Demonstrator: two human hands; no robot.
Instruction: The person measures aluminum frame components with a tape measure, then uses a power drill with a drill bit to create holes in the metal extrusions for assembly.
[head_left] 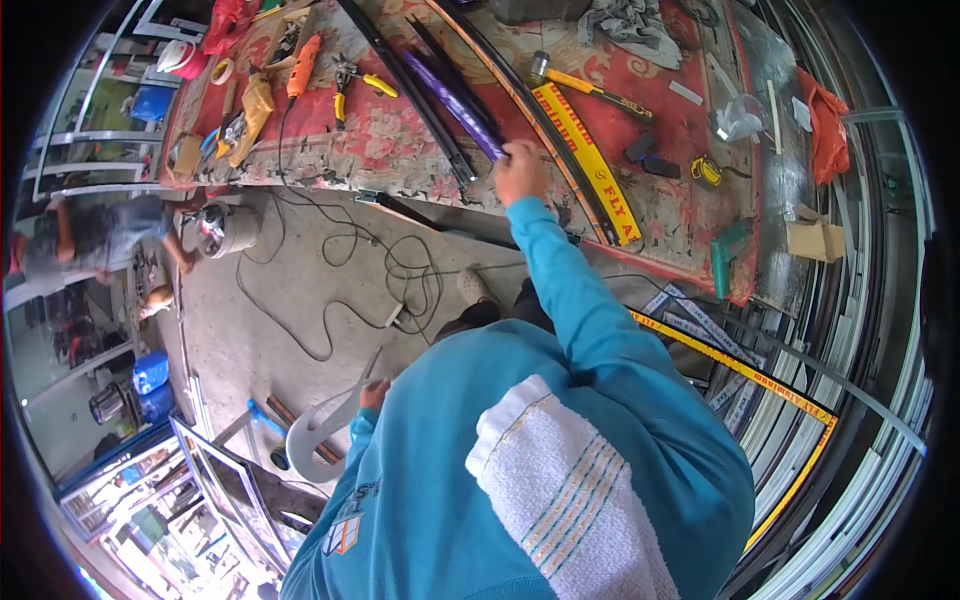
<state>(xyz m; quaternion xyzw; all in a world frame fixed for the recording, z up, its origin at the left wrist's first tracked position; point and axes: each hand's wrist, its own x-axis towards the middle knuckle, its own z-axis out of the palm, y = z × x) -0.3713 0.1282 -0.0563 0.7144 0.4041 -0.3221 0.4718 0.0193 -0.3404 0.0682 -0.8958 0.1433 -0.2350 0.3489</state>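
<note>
My right hand (522, 172) reaches over the near edge of the worktable, its fingers closed on the lower end of a shiny purple tube-like piece (450, 97). Dark metal profiles (415, 90) lie close along its left side. To the right runs a long curved-looking black profile (540, 115) beside a yellow "FLY Aluminum" strip (590, 165). Down at my left side, my left hand (375, 393) is partly hidden by my sleeve; its fingers appear curled at a white looped band (305, 432) hanging over the floor.
On the red-covered worktable (380, 150) lie a hammer (590, 88), pliers (342, 92), an orange corded tool (303, 68), a tape measure (706, 170) and a green tool (730, 255). Cables (400, 262) tangle across the floor. Another person (100, 240) is at left near a bucket (228, 228).
</note>
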